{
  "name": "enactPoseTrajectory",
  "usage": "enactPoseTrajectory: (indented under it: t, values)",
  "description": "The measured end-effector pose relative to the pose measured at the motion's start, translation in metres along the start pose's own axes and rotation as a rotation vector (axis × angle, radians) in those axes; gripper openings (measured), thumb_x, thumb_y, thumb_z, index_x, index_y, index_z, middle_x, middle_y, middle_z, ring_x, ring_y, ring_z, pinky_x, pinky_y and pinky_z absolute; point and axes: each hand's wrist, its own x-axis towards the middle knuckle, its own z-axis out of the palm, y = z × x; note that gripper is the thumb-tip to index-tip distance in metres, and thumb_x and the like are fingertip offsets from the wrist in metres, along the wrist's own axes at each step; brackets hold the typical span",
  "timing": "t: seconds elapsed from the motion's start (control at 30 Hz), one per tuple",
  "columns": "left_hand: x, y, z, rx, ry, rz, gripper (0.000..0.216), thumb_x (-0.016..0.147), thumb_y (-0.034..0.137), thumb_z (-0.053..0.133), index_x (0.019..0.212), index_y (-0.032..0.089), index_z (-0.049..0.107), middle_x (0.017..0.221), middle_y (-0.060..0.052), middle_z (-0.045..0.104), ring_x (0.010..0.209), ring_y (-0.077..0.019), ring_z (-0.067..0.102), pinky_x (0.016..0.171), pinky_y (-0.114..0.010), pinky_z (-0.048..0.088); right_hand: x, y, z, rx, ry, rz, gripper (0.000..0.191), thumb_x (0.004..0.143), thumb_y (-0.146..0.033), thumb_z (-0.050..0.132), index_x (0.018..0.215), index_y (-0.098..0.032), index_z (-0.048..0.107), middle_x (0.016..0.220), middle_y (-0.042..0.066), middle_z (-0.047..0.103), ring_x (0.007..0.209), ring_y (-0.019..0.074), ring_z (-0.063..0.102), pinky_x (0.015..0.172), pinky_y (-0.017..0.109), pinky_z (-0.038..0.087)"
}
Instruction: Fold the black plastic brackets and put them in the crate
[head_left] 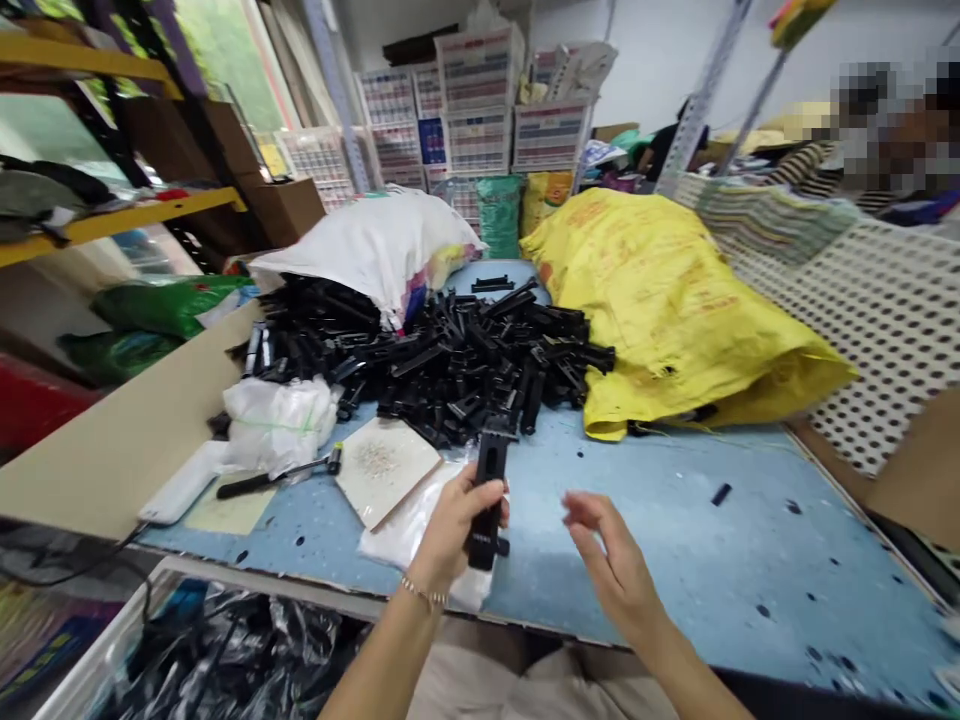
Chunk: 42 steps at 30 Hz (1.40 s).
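Observation:
My left hand point(454, 528) is wrapped round a long black plastic part point(489, 480), held upright above the front edge of the blue table point(675, 520). My right hand point(611, 560) hovers just to the right of it, fingers apart and slightly curled, holding nothing. Behind them lies a big pile of the same black plastic parts point(450, 350). Under my left hand is a clear plastic bag point(409, 530), beside a square tile with small bits on it point(382, 465).
A white sack point(375, 245) and a yellow sack point(675, 290) lie behind the pile. A white bag point(277, 420), a black-handled tool point(277, 477) and a white device point(184, 485) sit at left. A bin of black parts in bags point(225, 650) stands below. White perforated crates point(877, 310) flank the right; another person sits beyond.

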Motion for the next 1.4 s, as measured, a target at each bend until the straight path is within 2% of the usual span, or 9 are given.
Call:
enactPoseTrajectory:
  t: [0.17, 0.33, 0.43, 0.63, 0.73, 0.97, 1.17, 1.27, 1.4]
  values:
    - [-0.033, -0.018, 0.049, -0.163, -0.184, -0.178, 0.036, 0.072, 0.041, 0.071, 0.093, 0.015, 0.059, 0.075, -0.001, 0.060, 0.055, -0.0085, 0.053, 0.054, -0.021, 0.044, 0.042, -0.026, -0.019, -0.234, 0.039, -0.367, 0.023, 0.090, -0.036, 0.051, 0.108, -0.023, 0.057, 0.100, 0.010, 0.061, 0.095, 0.0256, 0.055, 0.087, 0.044, 0.044]
    - [-0.023, -0.031, 0.064, 0.005, -0.086, -0.102, 0.041, 0.074, 0.042, 0.071, 0.105, 0.017, 0.059, 0.071, 0.002, 0.058, 0.058, -0.0098, 0.054, 0.054, -0.020, 0.043, 0.046, -0.023, -0.026, -0.091, -0.051, -0.006, 0.025, 0.094, -0.045, 0.042, 0.092, -0.023, 0.053, 0.075, 0.001, 0.056, 0.070, 0.0174, 0.053, 0.065, 0.032, 0.044]
    - [-0.014, -0.037, 0.068, -0.093, -0.051, -0.130, 0.041, 0.074, 0.046, 0.069, 0.100, 0.016, 0.060, 0.080, -0.001, 0.062, 0.059, -0.0096, 0.055, 0.055, -0.021, 0.045, 0.026, -0.015, -0.029, -0.094, -0.045, 0.046, 0.030, 0.095, -0.048, 0.038, 0.091, -0.023, 0.054, 0.078, 0.002, 0.059, 0.074, 0.0186, 0.055, 0.070, 0.033, 0.044]
    - [-0.010, -0.039, 0.084, -0.230, -0.035, -0.221, 0.043, 0.072, 0.051, 0.069, 0.092, 0.013, 0.062, 0.076, -0.003, 0.061, 0.063, -0.0112, 0.055, 0.058, -0.022, 0.045, -0.031, 0.006, -0.025, -0.411, -0.120, -0.436, 0.020, 0.089, -0.042, 0.053, 0.102, -0.027, 0.061, 0.098, 0.007, 0.065, 0.090, 0.0254, 0.054, 0.088, 0.046, 0.035]
    - [-0.008, -0.049, 0.091, -0.140, -0.010, -0.189, 0.044, 0.073, 0.053, 0.069, 0.090, 0.014, 0.060, 0.071, -0.001, 0.058, 0.063, -0.0117, 0.055, 0.061, -0.023, 0.045, -0.037, 0.014, -0.027, -0.492, -0.073, -0.486, 0.016, 0.091, -0.036, 0.049, 0.093, -0.026, 0.062, 0.089, 0.006, 0.065, 0.084, 0.0242, 0.052, 0.084, 0.045, 0.034]
    - [0.013, -0.089, 0.088, 0.079, 0.052, -0.132, 0.029, 0.078, 0.036, 0.060, 0.100, 0.018, 0.051, 0.084, -0.002, 0.059, 0.078, -0.0171, 0.059, 0.071, -0.028, 0.046, 0.063, -0.008, -0.048, -0.409, -0.186, -0.122, 0.020, 0.093, -0.037, 0.046, 0.090, -0.022, 0.059, 0.090, 0.005, 0.061, 0.088, 0.0213, 0.052, 0.083, 0.037, 0.037]
    - [0.009, -0.110, 0.120, 0.817, -0.060, 0.084, 0.034, 0.079, 0.034, 0.056, 0.106, 0.013, 0.058, 0.119, -0.016, 0.053, 0.118, -0.0330, 0.040, 0.103, -0.047, 0.029, 0.187, -0.001, 0.000, -0.318, -0.129, 0.258, 0.021, 0.086, -0.036, 0.061, 0.088, -0.016, 0.058, 0.090, 0.008, 0.063, 0.087, 0.0213, 0.058, 0.077, 0.033, 0.042]
    - [0.008, -0.112, 0.110, 0.899, -0.020, 0.194, 0.039, 0.083, 0.032, 0.051, 0.119, 0.017, 0.055, 0.127, -0.014, 0.050, 0.123, -0.0324, 0.036, 0.106, -0.049, 0.023, 0.206, 0.008, 0.016, -0.237, -0.221, 0.352, 0.024, 0.087, -0.038, 0.060, 0.086, -0.014, 0.059, 0.079, 0.002, 0.062, 0.068, 0.0137, 0.058, 0.065, 0.029, 0.047]
    - [0.014, -0.096, 0.069, 0.465, 0.175, 0.197, 0.033, 0.088, 0.039, 0.048, 0.114, 0.019, 0.054, 0.116, -0.011, 0.055, 0.114, -0.0263, 0.047, 0.101, -0.041, 0.034, 0.177, 0.008, 0.006, -0.091, -0.338, 0.387, 0.026, 0.092, -0.034, 0.046, 0.085, -0.014, 0.060, 0.067, 0.000, 0.060, 0.059, 0.0124, 0.057, 0.056, 0.025, 0.046]
